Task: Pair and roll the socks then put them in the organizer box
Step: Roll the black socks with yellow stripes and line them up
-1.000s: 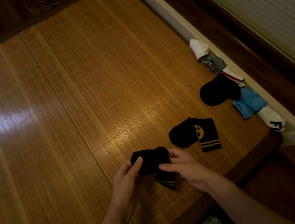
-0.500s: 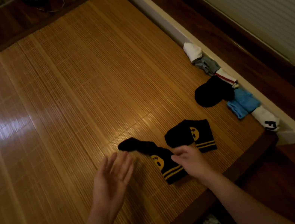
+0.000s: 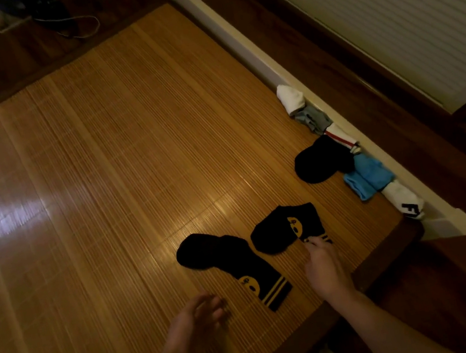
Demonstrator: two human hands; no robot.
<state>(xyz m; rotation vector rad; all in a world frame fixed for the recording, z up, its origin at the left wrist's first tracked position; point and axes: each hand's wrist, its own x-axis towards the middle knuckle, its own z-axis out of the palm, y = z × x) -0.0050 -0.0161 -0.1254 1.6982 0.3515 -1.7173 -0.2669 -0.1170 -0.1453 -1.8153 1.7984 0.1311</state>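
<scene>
Two black socks with yellow faces and yellow stripes lie on the bamboo mat. The left black sock lies flat and stretched out, cuff toward me. The right black sock lies folded beside it. My right hand pinches the cuff of the right sock with its fingertips. My left hand hovers just left of the flat sock's cuff, blurred, fingers loosely curled and holding nothing. No organizer box is in view.
Along the white rail at the mat's right edge lie a white sock, a grey sock, a round black sock, a blue sock and a white sock with black letters. The mat's near edge drops to dark floor.
The bundled black sock that both hands held now lies flat on the mat. My right hand moved from it to the other sock's cuff; my left hand drew back toward me.
</scene>
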